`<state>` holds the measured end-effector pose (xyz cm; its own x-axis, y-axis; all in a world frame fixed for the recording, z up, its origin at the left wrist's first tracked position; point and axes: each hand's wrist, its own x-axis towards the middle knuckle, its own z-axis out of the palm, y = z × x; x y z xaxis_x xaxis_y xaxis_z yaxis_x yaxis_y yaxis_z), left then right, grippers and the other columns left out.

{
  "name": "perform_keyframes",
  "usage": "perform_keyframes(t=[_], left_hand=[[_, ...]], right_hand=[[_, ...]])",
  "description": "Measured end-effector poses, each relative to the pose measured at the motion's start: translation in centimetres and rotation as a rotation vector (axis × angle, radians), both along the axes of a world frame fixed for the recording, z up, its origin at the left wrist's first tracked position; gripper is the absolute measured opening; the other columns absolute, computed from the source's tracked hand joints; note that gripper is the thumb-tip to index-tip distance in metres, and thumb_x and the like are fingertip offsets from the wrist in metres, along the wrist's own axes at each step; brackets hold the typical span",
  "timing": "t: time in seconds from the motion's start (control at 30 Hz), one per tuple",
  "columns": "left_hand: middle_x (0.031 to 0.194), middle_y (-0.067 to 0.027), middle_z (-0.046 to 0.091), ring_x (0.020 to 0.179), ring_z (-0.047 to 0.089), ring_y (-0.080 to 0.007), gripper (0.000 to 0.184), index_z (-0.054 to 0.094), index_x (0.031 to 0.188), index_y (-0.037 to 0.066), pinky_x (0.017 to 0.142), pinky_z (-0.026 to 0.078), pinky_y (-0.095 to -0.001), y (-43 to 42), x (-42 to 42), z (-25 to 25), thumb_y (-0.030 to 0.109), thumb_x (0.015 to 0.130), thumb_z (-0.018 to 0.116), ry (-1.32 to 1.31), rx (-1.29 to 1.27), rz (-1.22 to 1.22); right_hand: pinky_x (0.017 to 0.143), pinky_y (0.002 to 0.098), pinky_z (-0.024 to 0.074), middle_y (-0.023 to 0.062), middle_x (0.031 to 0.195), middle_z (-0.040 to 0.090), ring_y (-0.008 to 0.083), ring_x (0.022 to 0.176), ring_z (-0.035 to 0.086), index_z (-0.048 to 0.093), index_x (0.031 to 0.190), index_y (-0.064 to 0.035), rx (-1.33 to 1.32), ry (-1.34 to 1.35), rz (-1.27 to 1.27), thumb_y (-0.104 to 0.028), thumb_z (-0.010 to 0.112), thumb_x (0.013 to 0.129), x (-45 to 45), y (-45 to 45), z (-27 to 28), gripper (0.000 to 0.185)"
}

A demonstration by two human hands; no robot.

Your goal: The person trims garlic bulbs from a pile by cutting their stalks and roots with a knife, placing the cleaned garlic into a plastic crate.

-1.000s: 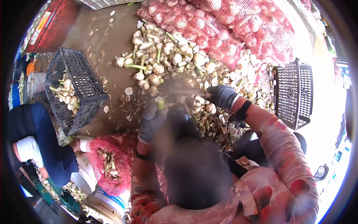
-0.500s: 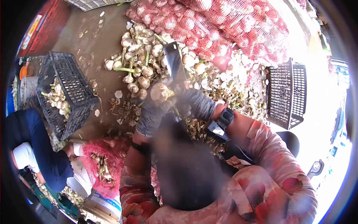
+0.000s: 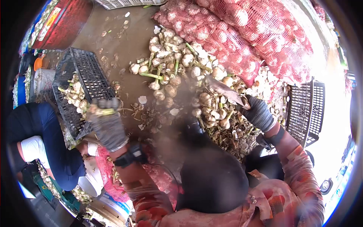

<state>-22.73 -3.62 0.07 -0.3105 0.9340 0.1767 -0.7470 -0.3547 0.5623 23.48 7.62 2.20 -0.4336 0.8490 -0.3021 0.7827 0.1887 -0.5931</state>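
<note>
Head view: grey-gloved left hand (image 3: 107,126) is grasping 1 pale-green garlic stem (image 3: 106,112) near black plastic crate (image 3: 94,72), only partly filled; grey-gloved right hand (image 3: 257,113) is gripping broad-bladed knife (image 3: 226,91); many stemmed white bulbs (image 3: 188,59) are lying unsorted.

Gloves (image 3: 259,115) gry; garlic (image 3: 188,59) wht/grn; crate (image 3: 90,73) blk; mesh bags (image 3: 223,39) red; sleeve (image 3: 300,172) red/pink floral.

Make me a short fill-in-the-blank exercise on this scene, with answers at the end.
The tool in the right hand is a ____.
Both the right hand and the left hand wear ____.
The bulbs in the black crate near the left hand are ____.

Missing words: knife; gloves; garlic.
</note>
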Motion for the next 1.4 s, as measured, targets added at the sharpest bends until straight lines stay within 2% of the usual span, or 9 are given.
perform_keyframes(t=[0.13, 0.3, 0.33, 0.6, 0.87, 1.0, 1.13, 1.23, 1.4], left_hand=[[0.132, -0.0224, 0.05, 0.123, 0.049, -0.0349, 0.051, 0.05, 0.119, 0.005, 0.11, 0.034, -0.0511, 0.6, -2.1, 1.8, 0.048, 0.094, 0.053, -0.189, -0.389, 0.326], [0.109, -0.0154, 0.063, 0.099, 0.06, -0.0226, 0.059, 0.056, 0.125, 0.005, 0.082, 0.051, -0.036, 9.0, 2.8, -12.6, 0.05, 0.088, 0.063, 0.692, -1.294, 0.05], [0.105, -0.013, 0.067, 0.097, 0.062, -0.0193, 0.051, 0.062, 0.116, 0.003, 0.08, 0.049, -0.034, 10.4, 3.0, -15.6, 0.044, 0.087, 0.064, 1.19, -1.239, 0.002], [0.099, -0.0096, 0.066, 0.085, 0.059, -0.0203, 0.04, 0.061, 0.114, 0.0, 0.076, 0.048, -0.0345, 12.7, 7.7, -22.2, 0.033, 0.092, 0.061, 0.808, -0.986, 0.367], [0.109, -0.0059, 0.061, 0.103, 0.058, -0.0177, 0.036, 0.055, 0.119, 0.007, 0.087, 0.05, -0.0374, 5.9, 13.4, -9.1, 0.035, 0.097, 0.052, -0.134, -0.672, 0.051], [0.108, -0.0096, 0.062, 0.102, 0.058, -0.0203, 0.035, 0.061, 0.114, 0.003, 0.088, 0.048, -0.0345, 3.6, 16.1, -7.5, 0.032, 0.097, 0.052, 0.521, -0.975, -0.046], [0.105, -0.0075, 0.065, 0.089, 0.059, -0.0207, 0.025, 0.064, 0.109, 0.004, 0.086, 0.046, -0.0328, 2.3, 17.0, -9.1, 0.024, 0.097, 0.055, 2.015, 0.001, 0.236], [0.105, -0.0079, 0.064, 0.086, 0.058, -0.0151, 0.017, 0.065, 0.105, 0.005, 0.079, 0.047, -0.0289, 1.7, 18.8, -1.9, 0.017, 0.094, 0.06, 0.713, -0.712, -0.346], [0.097, -0.0042, 0.063, 0.083, 0.055, -0.0135, 0.009, 0.065, 0.091, 0.002, 0.073, 0.046, -0.0284, 2.4, 20.9, -3.3, 0.011, 0.088, 0.066, 1.101, -0.458, -0.45]], right_hand=[[0.064, 0.0349, 0.0487, 0.0112, 0.073, 0.064, 0.0167, 0.067, 0.059, 0.058, 0.088, 0.0, -0.141, 0.298, -0.219, -0.021, 0.07, 0.087, -0.5, -0.2, -2.4, 0.024], [0.065, 0.0349, 0.0486, 0.0113, 0.075, 0.063, 0.0157, 0.07, 0.058, 0.058, 0.089, -0.0003, -0.163, 0.22, -0.155, -0.025, 0.072, 0.086, -1.6, -0.3, -3.4, 0.028], [0.065, 0.035, 0.0485, 0.0121, 0.075, 0.063, 0.0163, 0.07, 0.059, 0.059, 0.089, -0.0003, -0.18, 0.191, -0.137, -0.027, 0.072, 0.086, -1.7, -0.3, -3.1, 0.03], [0.064, 0.0384, 0.0487, 0.0177, 0.075, 0.063, 0.0289, 0.067, 0.061, 0.06, 0.094, -0.0012, -0.114, 0.025, -0.164, -0.034, 0.07, 0.086, 0.6, -1.5, -4.6, 0.035], [0.067, 0.0454, 0.0503, 0.0175, 0.078, 0.063, 0.0378, 0.076, 0.064, 0.06, 0.097, -0.008, -0.078, -0.135, 0.115, -0.037, 0.067, 0.083, -3.5, -1.5, -0.6, 0.033], [0.067, 0.0461, 0.0504, 0.0179, 0.081, 0.065, 0.0386, 0.078, 0.064, 0.06, 0.096, -0.0083, -0.038, -0.112, 0.23, -0.04, 0.063, 0.085, -4.9, -1.7, -0.5, 0.033], [0.065, 0.0458, 0.0506, 0.0171, 0.077, 0.065, 0.0365, 0.071, 0.065, 0.062, 0.094, -0.008, 0.062, -0.066, 0.353, -0.036, 0.061, 0.086, -5.8, -1.8, -1.6, 0.029], [0.063, 0.0446, 0.0513, 0.0168, 0.077, 0.066, 0.0328, 0.063, 0.063, 0.066, 0.092, -0.0076, -0.323, -0.405, 0.358, -0.04, 0.056, 0.089, -2.1, 0.1, -5.1, 0.034], [0.071, 0.0404, 0.0511, 0.0147, 0.088, 0.067, 0.0308, 0.081, 0.065, 0.063, 0.094, -0.0058, -0.183, 0.112, 0.02, -0.051, 0.069, 0.081, -2.9, -1.9, -3.7, 0.048]])
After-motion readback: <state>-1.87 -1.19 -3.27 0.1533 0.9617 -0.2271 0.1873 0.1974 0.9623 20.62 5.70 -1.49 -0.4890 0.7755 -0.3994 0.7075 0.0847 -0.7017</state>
